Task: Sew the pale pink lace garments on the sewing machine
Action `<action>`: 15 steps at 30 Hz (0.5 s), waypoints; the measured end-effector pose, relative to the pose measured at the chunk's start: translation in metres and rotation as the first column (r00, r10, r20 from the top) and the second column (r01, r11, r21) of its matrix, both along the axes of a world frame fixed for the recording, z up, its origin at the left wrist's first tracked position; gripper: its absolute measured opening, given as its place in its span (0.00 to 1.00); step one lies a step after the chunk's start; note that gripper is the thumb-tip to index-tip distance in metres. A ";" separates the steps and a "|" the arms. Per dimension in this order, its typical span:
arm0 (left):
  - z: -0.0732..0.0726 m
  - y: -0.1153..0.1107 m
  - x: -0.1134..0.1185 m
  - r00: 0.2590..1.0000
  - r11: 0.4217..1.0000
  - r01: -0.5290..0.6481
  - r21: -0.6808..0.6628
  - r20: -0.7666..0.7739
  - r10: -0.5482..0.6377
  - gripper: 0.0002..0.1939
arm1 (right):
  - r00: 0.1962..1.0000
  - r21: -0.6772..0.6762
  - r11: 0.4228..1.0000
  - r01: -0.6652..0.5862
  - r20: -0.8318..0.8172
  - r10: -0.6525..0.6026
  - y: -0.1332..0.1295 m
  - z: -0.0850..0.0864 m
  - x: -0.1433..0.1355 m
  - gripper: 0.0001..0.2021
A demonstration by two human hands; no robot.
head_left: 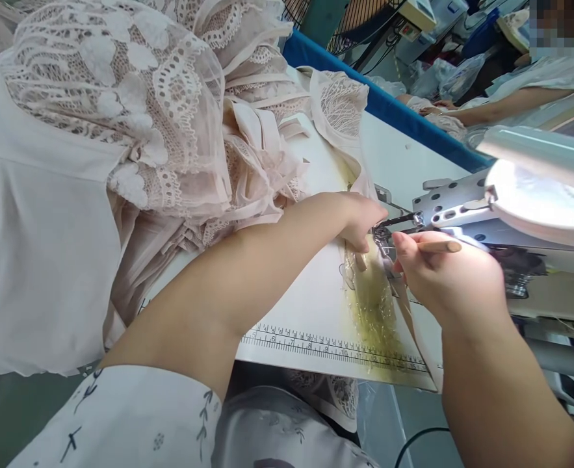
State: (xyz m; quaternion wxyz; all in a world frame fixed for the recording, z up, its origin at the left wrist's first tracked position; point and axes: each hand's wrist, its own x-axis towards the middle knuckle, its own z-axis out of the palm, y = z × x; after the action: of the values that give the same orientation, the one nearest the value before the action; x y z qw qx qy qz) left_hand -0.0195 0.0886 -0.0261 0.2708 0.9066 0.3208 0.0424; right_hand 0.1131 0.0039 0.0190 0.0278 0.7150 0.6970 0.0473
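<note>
At the head of a sewing machine (455, 201), my left hand (362, 218) is closed on the narrow end of a beige lace garment piece (340, 107), fingers partly hidden. My right hand (455, 283) grips a thin tool with a wooden handle (440, 247), its tip close to the presser foot; the tool's exact kind does not show. Below the foot, a beige fabric strip (413, 331) hangs over the table's front edge. The needle area is mostly hidden by my fingers.
Heaped beige lace garments (169, 117) cover the left of the white sewing table (296, 299). A bright lamp (545, 195) hangs over the machine. Yellow stains and thread bits lie near the ruler marks. Beyond a blue edge (389, 110), another person's arm (515, 107) rests by fabric.
</note>
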 end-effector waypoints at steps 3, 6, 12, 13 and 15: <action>0.001 0.000 0.000 1.000 1.000 -0.011 0.024 -0.011 0.012 0.25 | 1.000 -0.038 0.999 -0.030 0.003 0.030 -0.001 0.003 0.000 0.19; 0.001 0.001 0.000 1.000 0.998 -0.011 0.065 -0.019 0.012 0.26 | 0.998 -0.051 0.997 -0.064 -0.018 0.063 -0.004 0.006 0.002 0.18; -0.001 0.004 -0.001 1.000 0.989 -0.017 0.145 0.004 0.016 0.29 | 0.918 0.091 0.951 -0.295 -0.250 0.308 -0.033 -0.005 0.031 0.15; -0.001 0.005 -0.002 1.000 0.989 -0.012 0.150 -0.004 0.013 0.29 | 0.902 0.139 0.944 -0.300 -0.280 0.328 -0.042 -0.008 0.038 0.14; 0.001 0.005 -0.004 1.000 0.989 -0.012 0.148 -0.025 0.016 0.30 | 0.877 0.188 0.943 -0.274 -0.353 0.325 -0.059 -0.015 0.050 0.13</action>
State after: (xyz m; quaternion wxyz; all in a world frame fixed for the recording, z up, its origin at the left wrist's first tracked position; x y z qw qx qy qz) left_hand -0.0235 0.0941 -0.0252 0.1985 0.9224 0.3266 0.0560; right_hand 0.1633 -0.0556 0.0044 -0.1628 0.5942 0.7866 -0.0421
